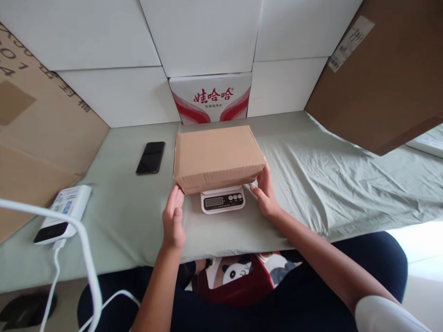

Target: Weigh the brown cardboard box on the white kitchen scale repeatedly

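A closed brown cardboard box (218, 154) sits over a small white kitchen scale (223, 200) whose display and buttons face me. The box hides the scale's weighing plate, so I cannot tell if it rests fully on it. At the box's front left corner, my left hand (174, 216) touches the lower edge with its fingers. My right hand (265, 193) holds the front right corner, its fingers along the side and its thumb near the bottom edge. Together both hands grip the box between them.
A black phone (151, 158) lies left of the box. Farther left is a white power bank (65, 213) with a white cable (88, 249). Behind stands a white carton with red print (212, 99). Large cardboard panels (377, 78) flank the green cloth (304, 184).
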`<control>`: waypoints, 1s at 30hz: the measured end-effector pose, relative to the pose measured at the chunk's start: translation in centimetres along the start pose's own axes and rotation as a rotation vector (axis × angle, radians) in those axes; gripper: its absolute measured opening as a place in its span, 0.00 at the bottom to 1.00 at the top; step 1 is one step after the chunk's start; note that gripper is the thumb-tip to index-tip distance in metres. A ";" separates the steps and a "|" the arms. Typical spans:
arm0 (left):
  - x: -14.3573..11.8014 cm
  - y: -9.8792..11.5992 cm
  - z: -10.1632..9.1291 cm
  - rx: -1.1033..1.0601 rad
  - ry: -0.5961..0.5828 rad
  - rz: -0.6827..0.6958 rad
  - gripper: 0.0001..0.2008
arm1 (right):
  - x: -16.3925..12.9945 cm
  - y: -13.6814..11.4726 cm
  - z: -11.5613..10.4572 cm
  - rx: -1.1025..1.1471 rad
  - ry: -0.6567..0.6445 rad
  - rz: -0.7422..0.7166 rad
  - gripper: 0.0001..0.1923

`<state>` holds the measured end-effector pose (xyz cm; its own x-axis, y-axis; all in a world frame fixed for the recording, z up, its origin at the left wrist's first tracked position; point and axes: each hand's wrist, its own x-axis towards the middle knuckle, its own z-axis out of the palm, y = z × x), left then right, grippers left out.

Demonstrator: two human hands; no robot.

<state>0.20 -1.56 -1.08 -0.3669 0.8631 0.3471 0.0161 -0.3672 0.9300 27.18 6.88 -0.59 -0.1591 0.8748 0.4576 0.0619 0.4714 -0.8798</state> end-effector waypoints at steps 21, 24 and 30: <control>0.2 0.9 0.4 0.042 0.022 0.015 0.36 | 0.1 -0.4 0.1 -0.097 0.062 -0.043 0.43; 0.2 0.7 0.4 0.053 0.034 -0.001 0.37 | 0.2 -0.3 0.1 -0.082 0.061 -0.053 0.42; 0.2 0.7 0.5 0.021 0.019 -0.007 0.35 | 0.3 -0.3 0.1 -0.113 0.054 -0.047 0.43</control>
<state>0.59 -1.46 -0.32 -0.3848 0.8588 0.3383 0.0331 -0.3535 0.9349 27.02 7.00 -0.21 -0.1112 0.8547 0.5070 0.1664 0.5190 -0.8384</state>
